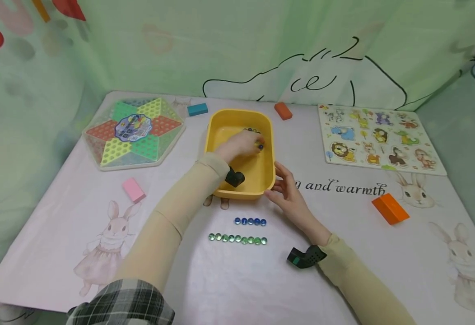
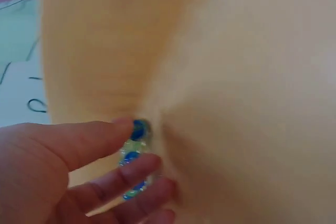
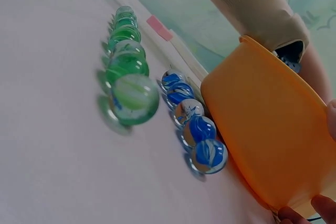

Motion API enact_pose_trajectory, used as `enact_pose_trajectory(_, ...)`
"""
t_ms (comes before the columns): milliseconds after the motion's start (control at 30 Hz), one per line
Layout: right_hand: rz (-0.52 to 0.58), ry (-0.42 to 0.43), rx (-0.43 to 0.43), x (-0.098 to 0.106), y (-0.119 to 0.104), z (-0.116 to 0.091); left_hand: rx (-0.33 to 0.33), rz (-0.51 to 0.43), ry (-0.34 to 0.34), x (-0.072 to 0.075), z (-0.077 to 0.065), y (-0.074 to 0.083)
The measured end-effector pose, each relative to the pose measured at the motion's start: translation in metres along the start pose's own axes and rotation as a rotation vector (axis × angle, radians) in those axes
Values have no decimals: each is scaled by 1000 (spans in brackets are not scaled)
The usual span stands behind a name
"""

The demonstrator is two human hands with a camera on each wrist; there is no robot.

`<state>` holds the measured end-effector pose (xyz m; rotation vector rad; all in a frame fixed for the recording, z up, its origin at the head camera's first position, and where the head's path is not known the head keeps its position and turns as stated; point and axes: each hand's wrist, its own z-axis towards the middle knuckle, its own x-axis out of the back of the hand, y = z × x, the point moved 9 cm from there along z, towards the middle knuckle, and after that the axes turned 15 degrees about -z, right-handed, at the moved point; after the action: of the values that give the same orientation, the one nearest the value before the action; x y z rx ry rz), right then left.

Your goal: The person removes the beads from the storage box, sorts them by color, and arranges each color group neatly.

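My left hand (image 1: pixel 243 143) reaches down into a yellow plastic basin (image 1: pixel 239 196). Around its fingertips are several glass marbles, among them a blue marble (image 2: pixel 139 129) at the thumb tip. A gap shows between thumb and fingers in the left wrist view. The fingers partly hide the marbles behind them. My right hand (image 1: pixel 290 198) touches the basin's near right corner from outside, its fingers along the side wall. In front of the basin, a row of blue marbles (image 1: pixel 250 221) lies on the cloth. Nearer to me runs a longer row of green marbles (image 1: pixel 238 239).
A star-patterned board (image 1: pixel 133 131) lies at the left, an animal puzzle board (image 1: pixel 379 137) at the right. Around them are a pink block (image 1: pixel 133 190), a blue block (image 1: pixel 197 109), a red block (image 1: pixel 283 111) and an orange block (image 1: pixel 389 209).
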<state>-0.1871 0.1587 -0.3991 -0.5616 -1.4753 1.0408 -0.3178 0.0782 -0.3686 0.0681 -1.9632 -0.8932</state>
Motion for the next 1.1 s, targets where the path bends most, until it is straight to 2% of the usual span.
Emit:
enact_pose_trajectory(200,-7,3,3,-1,-1,1,5,92,49,0,2,0)
enact_pose_trajectory(600,-11,10,13,-2,0,1,5,88,63,-1,-1,0)
enact_pose_trajectory(733,-9,11,10,-2,1,0,-16,49,53,2,-6,4)
enact_pose_trajectory(867,-4,8,3,-1,0,0,-46,-53,55,11,-15,5)
enact_pose_trajectory(1100,2,11,-16,0,1,0,-81,-197,129,30,-39,-8)
